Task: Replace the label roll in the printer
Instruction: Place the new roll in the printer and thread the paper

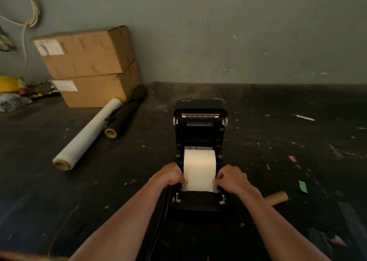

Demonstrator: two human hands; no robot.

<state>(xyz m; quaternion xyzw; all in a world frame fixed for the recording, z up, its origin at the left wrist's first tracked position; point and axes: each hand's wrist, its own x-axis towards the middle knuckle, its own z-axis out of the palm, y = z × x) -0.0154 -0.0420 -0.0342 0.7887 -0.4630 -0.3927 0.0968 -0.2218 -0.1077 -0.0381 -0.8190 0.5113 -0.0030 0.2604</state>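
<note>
Surface: dark, scuffed table (278,151) flecked with paint, set against a grey wall (218,32). On it we list two stacked cardboard boxes (87,62) with unreadable white stickers, a film roll (87,133), a black roll (127,112), and an empty cardboard core (277,197). Printer (199,155), lid raised, marked "Xprinter". Label roll (199,167) sits in its bay. Our left hand (170,174) and right hand (231,178) pinch the paper's side edges.

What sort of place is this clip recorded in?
Probably a packing or shipping work area: stacked cardboard boxes with labels, a stretch wrap roll, and an open label printer on a scuffed dark table.
</note>
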